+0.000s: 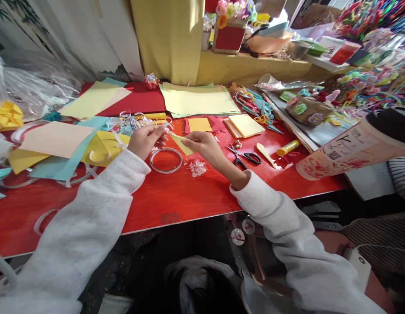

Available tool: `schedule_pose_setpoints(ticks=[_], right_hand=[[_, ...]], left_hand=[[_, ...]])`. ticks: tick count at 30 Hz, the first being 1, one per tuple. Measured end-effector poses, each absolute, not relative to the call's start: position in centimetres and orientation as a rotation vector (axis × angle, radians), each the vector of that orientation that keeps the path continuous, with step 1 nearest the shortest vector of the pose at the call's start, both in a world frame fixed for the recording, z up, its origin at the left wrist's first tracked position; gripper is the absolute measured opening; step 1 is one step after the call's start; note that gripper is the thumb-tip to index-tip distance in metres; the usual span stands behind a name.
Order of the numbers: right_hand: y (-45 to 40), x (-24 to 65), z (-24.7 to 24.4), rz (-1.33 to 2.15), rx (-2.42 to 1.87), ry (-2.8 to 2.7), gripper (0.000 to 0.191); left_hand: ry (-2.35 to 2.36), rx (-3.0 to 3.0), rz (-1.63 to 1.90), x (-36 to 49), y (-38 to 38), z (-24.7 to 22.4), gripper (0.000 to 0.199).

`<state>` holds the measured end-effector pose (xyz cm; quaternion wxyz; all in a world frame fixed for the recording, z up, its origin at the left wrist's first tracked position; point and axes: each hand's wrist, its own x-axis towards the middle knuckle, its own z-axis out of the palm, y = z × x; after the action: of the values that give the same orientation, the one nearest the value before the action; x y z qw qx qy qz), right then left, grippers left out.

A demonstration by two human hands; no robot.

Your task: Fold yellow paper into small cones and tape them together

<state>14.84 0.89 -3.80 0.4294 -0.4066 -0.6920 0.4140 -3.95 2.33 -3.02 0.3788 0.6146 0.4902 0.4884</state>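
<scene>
A small folded piece of yellow paper (183, 144) is held up between both hands over the red table (195, 196). My left hand (147, 140) pinches its left tip with fingers closed. My right hand (202, 147) grips its right side between thumb and fingers. Just below the hands a ring-shaped roll of tape (166, 160) lies flat, with a little heap of white paper scraps (197, 168) to its right. Behind the right hand rests a yellow square (199, 124) on red paper. Black-handled scissors (244, 157) lie open right of my right forearm.
A stack of cream squares (246, 125), a glue stick (287, 148) and a large tilted cup (352, 146) stand or lie to the right. Large yellow sheets (200, 99) lie at the back. Coloured papers (56, 138) and a plastic bag (35, 85) fill the left.
</scene>
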Motion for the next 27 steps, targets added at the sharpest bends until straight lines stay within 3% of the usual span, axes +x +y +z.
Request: schedule_pose_setpoints(ticks=[16,27], right_hand=[[0.6,14.7,-2.9,1.273,-0.969,-1.604,0.025],[0.5,14.8,-2.7,1.213,-0.989,-1.655,0.026]], left_hand=[[1.121,1.712,1.299,-3.9,1.7,-2.4,0.022],[1.092,1.546,1.248,-3.9,1.4,-1.9,0.018]])
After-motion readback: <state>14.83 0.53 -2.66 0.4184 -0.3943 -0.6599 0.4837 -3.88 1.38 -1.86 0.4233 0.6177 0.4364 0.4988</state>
